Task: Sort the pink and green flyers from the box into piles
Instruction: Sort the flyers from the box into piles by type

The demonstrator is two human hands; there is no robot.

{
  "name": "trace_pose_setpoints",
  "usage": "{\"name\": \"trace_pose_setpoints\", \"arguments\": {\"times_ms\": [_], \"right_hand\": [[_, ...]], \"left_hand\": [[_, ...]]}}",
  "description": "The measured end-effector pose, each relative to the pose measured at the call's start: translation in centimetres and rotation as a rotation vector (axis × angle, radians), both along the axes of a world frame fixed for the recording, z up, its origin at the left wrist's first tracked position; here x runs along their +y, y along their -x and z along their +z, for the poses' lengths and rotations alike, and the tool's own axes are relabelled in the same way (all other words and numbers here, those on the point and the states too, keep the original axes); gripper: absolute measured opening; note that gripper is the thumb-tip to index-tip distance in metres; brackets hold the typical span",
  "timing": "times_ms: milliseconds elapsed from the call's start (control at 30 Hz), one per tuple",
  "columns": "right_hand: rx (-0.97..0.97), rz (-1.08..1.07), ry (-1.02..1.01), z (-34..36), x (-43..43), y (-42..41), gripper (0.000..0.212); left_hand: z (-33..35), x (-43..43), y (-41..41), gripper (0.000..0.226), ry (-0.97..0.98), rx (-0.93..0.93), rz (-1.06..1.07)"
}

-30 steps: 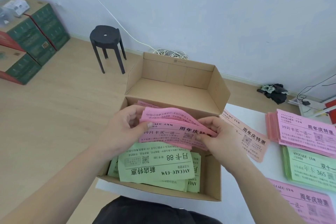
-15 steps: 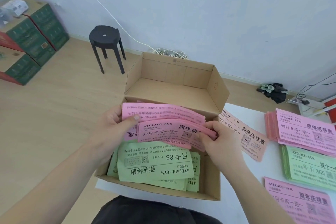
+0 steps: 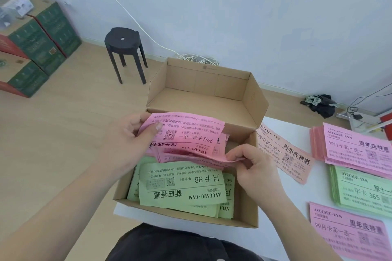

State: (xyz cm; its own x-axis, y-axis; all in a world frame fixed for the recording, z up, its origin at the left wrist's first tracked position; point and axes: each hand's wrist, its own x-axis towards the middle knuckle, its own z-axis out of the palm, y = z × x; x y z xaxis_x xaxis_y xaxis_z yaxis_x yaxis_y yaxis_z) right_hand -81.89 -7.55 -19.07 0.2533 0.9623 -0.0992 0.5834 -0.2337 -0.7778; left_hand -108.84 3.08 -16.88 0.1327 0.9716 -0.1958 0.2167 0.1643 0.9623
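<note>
Your left hand (image 3: pixel 127 144) grips the left end of the pink flyers (image 3: pixel 191 135), thumb on top; your right hand (image 3: pixel 254 167) pinches the right edge of the lower sheets. The bundle sits over the far half of the box (image 3: pixel 186 216), above the green flyers (image 3: pixel 182 188). Its long axis runs left to right, and the print is upside down to you. A pink pile (image 3: pixel 356 150), a green pile (image 3: pixel 364 190) and a nearer pink pile (image 3: pixel 347 231) already lie on the table (image 3: pixel 318 195). The task looks partway done: both colours remain to be sorted.
</note>
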Motion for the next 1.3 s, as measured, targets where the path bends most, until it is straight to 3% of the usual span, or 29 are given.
{"name": "trace_pose_setpoints", "arguments": {"times_ms": [133,267,333,467,600,700,800,900,1000,1100,1300], "right_hand": [[-0.116,0.081,-0.239,-0.1,0.0,0.0,0.047],[-0.137,0.072,-0.286,-0.2,-0.2,-0.2,0.048],[-0.042,0.011,-0.211,0.1,-0.3,-0.1,0.054],[0.036,-0.064,-0.031,0.8,0.1,-0.2,0.052],[-0.005,-0.05,0.022,1.2,0.8,-0.2,0.051],[0.007,-0.047,0.056,1.3,1.3,0.0,0.051],[0.05,-0.058,0.076,1.1,1.5,0.1,0.051],[0.015,-0.043,0.075,1.2,1.7,0.1,0.05],[-0.012,-0.033,0.092,1.0,1.8,-0.2,0.051],[-0.018,-0.021,0.103,0.7,1.9,-0.5,0.054],[-0.116,0.04,0.088,0.8,1.8,-0.4,0.055]], "left_hand": [[2.8,1.6,0.0,0.018,-0.157,0.179,-0.293],[6.0,2.5,-1.4,0.012,-0.334,0.459,-0.542],[5.9,2.9,-2.1,0.018,-0.322,0.468,-0.541],[3.7,2.8,-2.0,0.073,-0.326,0.354,-0.483],[2.7,2.1,-1.4,0.061,-0.499,0.407,-0.397],[1.6,2.2,-1.0,0.037,-0.293,0.399,-0.354],[1.2,2.3,-0.8,0.017,-0.085,0.341,-0.452],[1.3,1.8,-0.7,0.025,-0.025,0.265,-0.544],[0.7,2.2,-0.3,0.021,-0.024,0.439,-0.469],[0.4,2.2,-0.2,0.013,-0.009,0.477,-0.491],[0.5,2.7,-0.2,0.009,0.063,0.264,-0.282]]}}
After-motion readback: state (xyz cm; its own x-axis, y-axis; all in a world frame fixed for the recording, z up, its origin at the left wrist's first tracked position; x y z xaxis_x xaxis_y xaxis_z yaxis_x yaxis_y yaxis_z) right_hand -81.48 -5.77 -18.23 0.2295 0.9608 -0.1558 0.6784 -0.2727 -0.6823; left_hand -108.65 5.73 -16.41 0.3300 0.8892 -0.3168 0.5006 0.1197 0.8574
